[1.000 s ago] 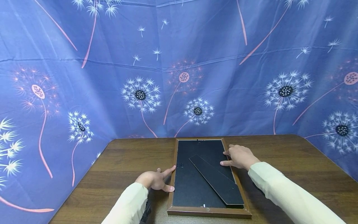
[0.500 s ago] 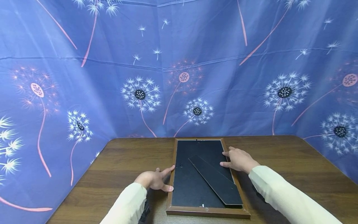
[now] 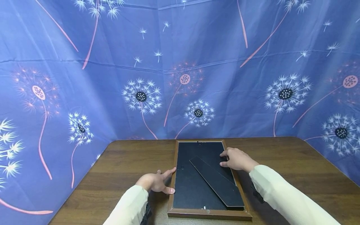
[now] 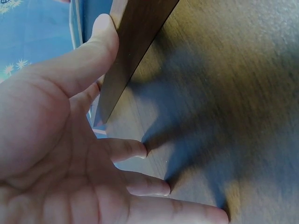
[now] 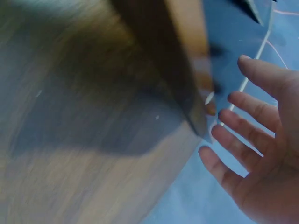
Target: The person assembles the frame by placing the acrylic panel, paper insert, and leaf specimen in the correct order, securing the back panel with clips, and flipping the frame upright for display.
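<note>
A picture frame (image 3: pixel 209 213) with a brown wooden rim lies back side up on the table, its black backing board (image 3: pixel 187 187) showing. A black easel stand (image 3: pixel 216 182) slants across the board. My left hand (image 3: pixel 156 182) is at the frame's left side, thumb and index finger touching the rim. Its other fingers spread straight, tips on the tabletop, in the left wrist view. My right hand (image 3: pixel 238 159) hovers over the frame's right side, reaching in over the board. In the right wrist view its fingers (image 5: pixel 250 126) are extended and apart, holding nothing.
The brown wooden table (image 3: pixel 123 165) extends to both sides of the frame. A blue cloth (image 3: pixel 157 78) printed with dandelions hangs behind the table and along its sides. Small dark metal fittings (image 3: pixel 181 167) sit on the board near its left edge.
My right hand has come off the frame's right rim and shifted slightly left, over the board. My left hand and the picture frame stay in place.
</note>
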The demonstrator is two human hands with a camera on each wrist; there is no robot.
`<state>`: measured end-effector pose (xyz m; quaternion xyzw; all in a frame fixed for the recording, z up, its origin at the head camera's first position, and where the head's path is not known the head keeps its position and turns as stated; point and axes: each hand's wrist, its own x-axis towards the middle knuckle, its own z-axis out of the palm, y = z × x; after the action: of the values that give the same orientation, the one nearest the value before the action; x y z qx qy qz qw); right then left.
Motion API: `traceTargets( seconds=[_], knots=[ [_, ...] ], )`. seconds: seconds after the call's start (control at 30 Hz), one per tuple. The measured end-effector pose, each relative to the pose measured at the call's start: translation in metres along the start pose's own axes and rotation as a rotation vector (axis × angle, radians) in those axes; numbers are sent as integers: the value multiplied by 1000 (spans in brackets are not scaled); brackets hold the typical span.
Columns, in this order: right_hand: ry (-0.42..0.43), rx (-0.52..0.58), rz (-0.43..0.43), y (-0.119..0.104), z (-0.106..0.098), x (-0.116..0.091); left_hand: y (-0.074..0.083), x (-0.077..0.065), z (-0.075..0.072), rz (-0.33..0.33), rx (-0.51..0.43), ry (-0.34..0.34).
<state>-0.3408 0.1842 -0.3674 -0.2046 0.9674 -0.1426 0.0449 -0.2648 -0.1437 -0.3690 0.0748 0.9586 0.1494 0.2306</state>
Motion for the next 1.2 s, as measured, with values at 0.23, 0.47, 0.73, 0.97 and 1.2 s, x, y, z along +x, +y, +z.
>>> traceTargets(
  seconds=[0.23,0.47,0.73,0.97,1.2],
  knots=[
    [-27,218,-14,-8,-5,14,0,-1,-1,-4,27,0],
    [-62,225,-7,-15,-5,32,-2,3,1,-11,24,1],
    [-70,138,-57,-27,-6,58,0,2,0,-24,45,6],
    [-85,99,-28,-36,-5,79,1,4,2,-40,59,3],
    [-92,83,4,-35,3,93,0,3,2,-33,61,22]
  ],
)
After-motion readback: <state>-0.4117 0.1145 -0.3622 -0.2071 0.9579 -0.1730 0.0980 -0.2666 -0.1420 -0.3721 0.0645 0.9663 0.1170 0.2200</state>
